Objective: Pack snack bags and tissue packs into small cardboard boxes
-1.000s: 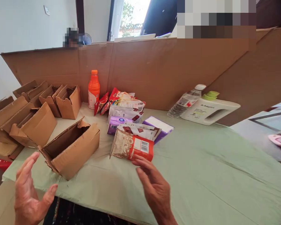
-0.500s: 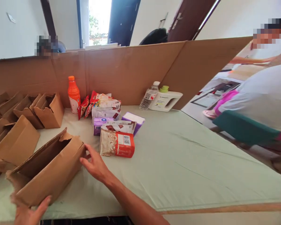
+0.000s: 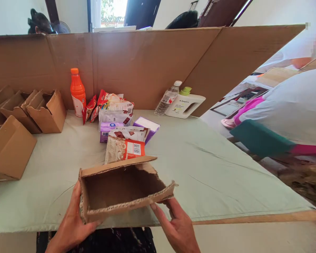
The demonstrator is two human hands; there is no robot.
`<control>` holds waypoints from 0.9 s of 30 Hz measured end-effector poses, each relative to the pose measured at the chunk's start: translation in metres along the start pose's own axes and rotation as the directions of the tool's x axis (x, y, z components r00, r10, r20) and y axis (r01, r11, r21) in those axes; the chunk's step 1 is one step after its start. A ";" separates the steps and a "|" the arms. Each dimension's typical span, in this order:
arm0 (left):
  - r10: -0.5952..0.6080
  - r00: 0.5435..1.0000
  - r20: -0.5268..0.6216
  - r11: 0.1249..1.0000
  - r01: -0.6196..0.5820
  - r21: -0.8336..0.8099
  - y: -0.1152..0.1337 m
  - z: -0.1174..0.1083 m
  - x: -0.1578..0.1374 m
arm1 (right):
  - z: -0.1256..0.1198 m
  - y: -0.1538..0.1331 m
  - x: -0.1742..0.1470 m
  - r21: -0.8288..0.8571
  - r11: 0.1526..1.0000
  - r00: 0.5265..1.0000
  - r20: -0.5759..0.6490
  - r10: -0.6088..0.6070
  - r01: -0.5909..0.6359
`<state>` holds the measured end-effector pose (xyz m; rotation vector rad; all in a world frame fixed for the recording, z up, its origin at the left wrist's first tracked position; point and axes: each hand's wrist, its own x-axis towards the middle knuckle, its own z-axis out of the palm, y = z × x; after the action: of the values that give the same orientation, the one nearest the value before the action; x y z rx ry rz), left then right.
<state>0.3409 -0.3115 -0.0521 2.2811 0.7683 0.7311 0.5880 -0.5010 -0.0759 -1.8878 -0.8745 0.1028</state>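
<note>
Holding a small open brown cardboard box (image 3: 121,189) at the near edge of the green-covered counter (image 3: 213,168), open side tipped toward the camera. Gripping the box's left end with the left hand (image 3: 72,221), fingers curled up along its side wall. Clasping the right end from below with the right hand (image 3: 177,225), fingertips touching the torn right flap. Keeping the two hands well apart, one at each end.

Lying just beyond the box, a red and gold foil packet with a barcode (image 3: 125,150), nearest of a pile of snack packets and purple cartons (image 3: 121,121). Standing at the far left of that pile, against the tall cardboard screen (image 3: 147,63), an orange plastic bottle (image 3: 77,93). Leaning farther right, a clear water bottle (image 3: 168,99) beside a white jug with a green cap (image 3: 185,103), possibly detergent. Sitting along the left edge, more open cardboard boxes (image 3: 21,123). Bending at the far right, another person in a white top (image 3: 292,105).
</note>
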 end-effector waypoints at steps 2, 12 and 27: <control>0.032 0.999 0.013 0.999 -0.032 -0.038 0.006 0.009 0.018 | -0.004 0.000 0.007 -0.019 1.000 1.000 -0.016 0.022 -0.023; 0.006 1.000 -0.030 0.969 0.001 0.248 -0.015 0.006 -0.014 | 0.011 0.029 0.003 0.038 0.999 0.993 0.114 -0.043 0.039; 0.472 0.866 -0.167 0.881 -0.457 0.121 0.089 -0.059 0.057 | -0.071 -0.082 0.103 0.372 0.790 0.803 0.165 -0.573 0.487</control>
<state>0.3700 -0.3082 0.0652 2.5234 0.3215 1.1730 0.6520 -0.4735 0.0568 -1.2839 -1.4682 0.1425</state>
